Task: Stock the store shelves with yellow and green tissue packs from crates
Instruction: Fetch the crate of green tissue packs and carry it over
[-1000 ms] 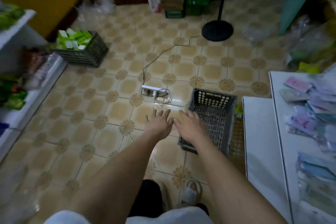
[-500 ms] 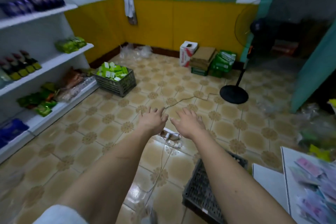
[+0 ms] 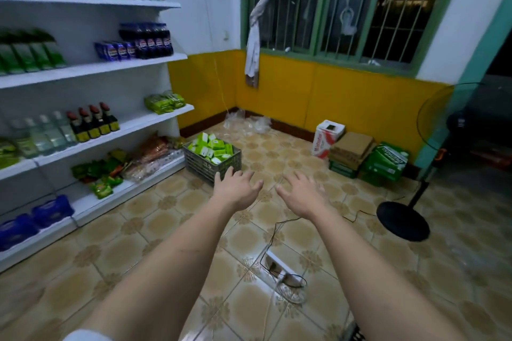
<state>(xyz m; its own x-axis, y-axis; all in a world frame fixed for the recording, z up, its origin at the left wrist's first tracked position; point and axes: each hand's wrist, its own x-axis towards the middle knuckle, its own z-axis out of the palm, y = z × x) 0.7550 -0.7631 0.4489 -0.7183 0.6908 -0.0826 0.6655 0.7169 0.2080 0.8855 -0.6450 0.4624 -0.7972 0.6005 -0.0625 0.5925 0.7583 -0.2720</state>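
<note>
I am reaching both hands, left (image 3: 237, 193) and right (image 3: 302, 196), empty and spread apart, toward a crate (image 3: 212, 159) still full of green packs (image 3: 213, 147), with a few already sitting on a shelf (image 3: 155, 119).

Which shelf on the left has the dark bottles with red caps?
The third shelf from the top holds the red-capped dark bottles, beside clear bottles. The shelf above carries blue-labelled bottles.
</note>
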